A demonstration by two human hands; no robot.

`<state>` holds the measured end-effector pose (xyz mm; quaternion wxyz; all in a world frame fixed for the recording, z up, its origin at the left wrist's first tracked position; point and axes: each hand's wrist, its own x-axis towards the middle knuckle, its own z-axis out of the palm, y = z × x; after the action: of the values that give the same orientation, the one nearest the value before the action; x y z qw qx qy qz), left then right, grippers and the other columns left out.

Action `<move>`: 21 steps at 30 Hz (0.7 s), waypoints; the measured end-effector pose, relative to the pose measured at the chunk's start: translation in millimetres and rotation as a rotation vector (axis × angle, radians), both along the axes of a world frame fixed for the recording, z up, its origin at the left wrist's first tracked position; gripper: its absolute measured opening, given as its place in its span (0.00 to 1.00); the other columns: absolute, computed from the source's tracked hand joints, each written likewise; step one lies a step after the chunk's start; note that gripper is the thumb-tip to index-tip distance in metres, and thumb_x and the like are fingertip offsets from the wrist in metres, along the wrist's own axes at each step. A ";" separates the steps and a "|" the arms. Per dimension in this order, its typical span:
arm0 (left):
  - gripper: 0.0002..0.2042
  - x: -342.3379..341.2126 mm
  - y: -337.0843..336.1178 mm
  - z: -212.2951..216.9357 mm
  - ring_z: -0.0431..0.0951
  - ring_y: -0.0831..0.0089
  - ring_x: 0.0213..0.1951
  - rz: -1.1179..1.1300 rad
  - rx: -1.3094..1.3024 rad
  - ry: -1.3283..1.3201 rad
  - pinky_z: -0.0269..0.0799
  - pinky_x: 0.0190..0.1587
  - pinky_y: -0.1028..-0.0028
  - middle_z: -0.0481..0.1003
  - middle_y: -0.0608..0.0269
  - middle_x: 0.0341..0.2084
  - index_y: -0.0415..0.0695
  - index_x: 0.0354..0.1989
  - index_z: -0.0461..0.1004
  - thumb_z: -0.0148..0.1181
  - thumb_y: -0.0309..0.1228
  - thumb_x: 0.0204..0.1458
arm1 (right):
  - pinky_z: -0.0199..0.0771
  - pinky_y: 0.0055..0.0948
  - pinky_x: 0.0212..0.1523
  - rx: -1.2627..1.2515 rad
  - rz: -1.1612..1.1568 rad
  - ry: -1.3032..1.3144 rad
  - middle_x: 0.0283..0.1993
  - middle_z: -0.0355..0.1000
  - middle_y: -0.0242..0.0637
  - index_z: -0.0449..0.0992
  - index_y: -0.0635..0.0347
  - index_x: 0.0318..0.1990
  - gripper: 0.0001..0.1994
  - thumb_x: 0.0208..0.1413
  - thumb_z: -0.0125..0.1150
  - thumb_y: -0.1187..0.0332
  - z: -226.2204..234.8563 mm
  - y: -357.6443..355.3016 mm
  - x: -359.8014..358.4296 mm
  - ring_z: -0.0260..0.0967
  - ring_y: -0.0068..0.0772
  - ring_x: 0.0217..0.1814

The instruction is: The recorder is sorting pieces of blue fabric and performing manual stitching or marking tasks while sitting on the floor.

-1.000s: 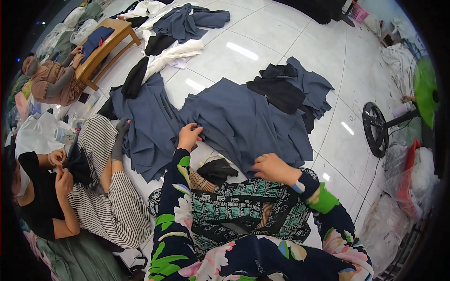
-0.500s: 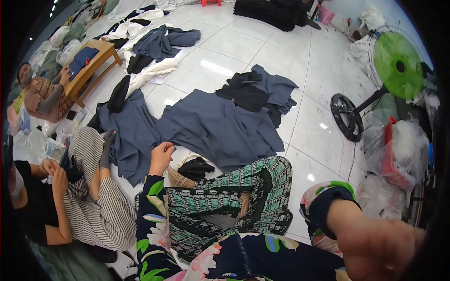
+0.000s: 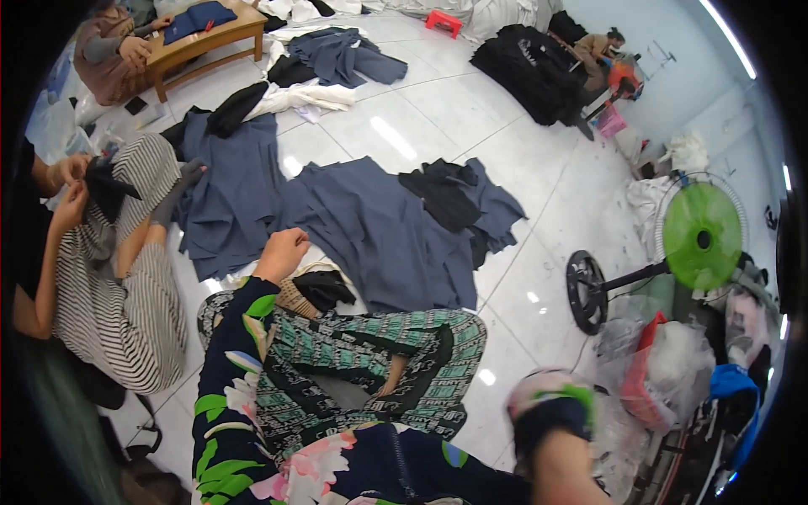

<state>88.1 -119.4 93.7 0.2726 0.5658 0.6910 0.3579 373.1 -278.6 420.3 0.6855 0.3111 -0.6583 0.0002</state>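
Observation:
My left hand reaches forward, fingers curled on the near edge of a large blue-grey cloth spread flat on the white tiled floor. A black garment lies crumpled on the cloth's far side. Just right of my hand sits a small woven basket with black fabric in it. My crossed legs in green patterned trousers lie below. My right forearm, blurred, is drawn back at the lower right; its hand is cut off by the lower edge.
A person in striped trousers sits close at my left, handling dark cloth. More blue-grey pieces lie beside them. A green floor fan and plastic bags stand at the right. A low wooden table and a black clothes pile are farther off.
My right hand has left the blue-grey cloth and swung back to the lower right, out of view. The view has turned rightward. My left hand has stayed on the cloth's edge.

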 end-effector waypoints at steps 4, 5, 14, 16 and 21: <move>0.11 0.3 1.0 7.8 0.76 0.51 0.33 -0.023 -0.005 -0.017 0.70 0.35 0.62 0.76 0.48 0.26 0.36 0.33 0.75 0.59 0.32 0.46 | 0.65 0.33 0.47 -1.124 0.543 -0.201 0.49 0.68 0.40 0.73 0.63 0.46 0.12 0.60 0.51 0.66 -44.4 23.4 -23.7 0.63 0.38 0.49; 0.11 -2.8 0.5 8.3 0.76 0.51 0.33 -0.018 -0.015 -0.016 0.70 0.35 0.62 0.76 0.48 0.26 0.36 0.33 0.75 0.59 0.32 0.46 | 0.66 0.33 0.43 -1.217 0.697 -0.425 0.45 0.69 0.44 0.73 0.66 0.43 0.11 0.60 0.50 0.68 -48.8 29.0 -22.0 0.64 0.39 0.44; 0.11 -0.1 40.6 2.8 0.77 0.52 0.33 0.038 -0.027 -0.042 0.71 0.36 0.64 0.76 0.47 0.27 0.36 0.33 0.76 0.59 0.32 0.46 | 0.75 0.31 0.33 -0.478 0.257 -1.030 0.32 0.76 0.45 0.78 0.72 0.30 0.05 0.51 0.59 0.76 -3.2 103.7 -42.1 0.74 0.39 0.34; 0.11 -0.4 39.2 14.7 0.77 0.54 0.32 0.049 -0.039 -0.061 0.71 0.35 0.66 0.76 0.48 0.26 0.37 0.34 0.76 0.59 0.32 0.47 | 0.75 0.31 0.36 -0.518 0.381 -0.883 0.35 0.75 0.48 0.77 0.71 0.32 0.06 0.51 0.57 0.76 -20.8 115.6 -45.8 0.74 0.40 0.35; 0.10 -23.4 21.7 26.6 0.76 0.67 0.25 0.259 0.096 -0.167 0.70 0.30 0.73 0.76 0.54 0.23 0.35 0.34 0.75 0.57 0.30 0.50 | 0.72 0.30 0.38 -0.831 0.249 -0.748 0.36 0.73 0.50 0.76 0.70 0.37 0.08 0.53 0.53 0.75 -81.3 164.8 -68.2 0.71 0.37 0.34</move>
<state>64.7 -97.7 120.3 0.2534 0.4526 0.7153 0.4683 304.9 -113.8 339.0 0.4652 0.0695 -0.7591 0.4499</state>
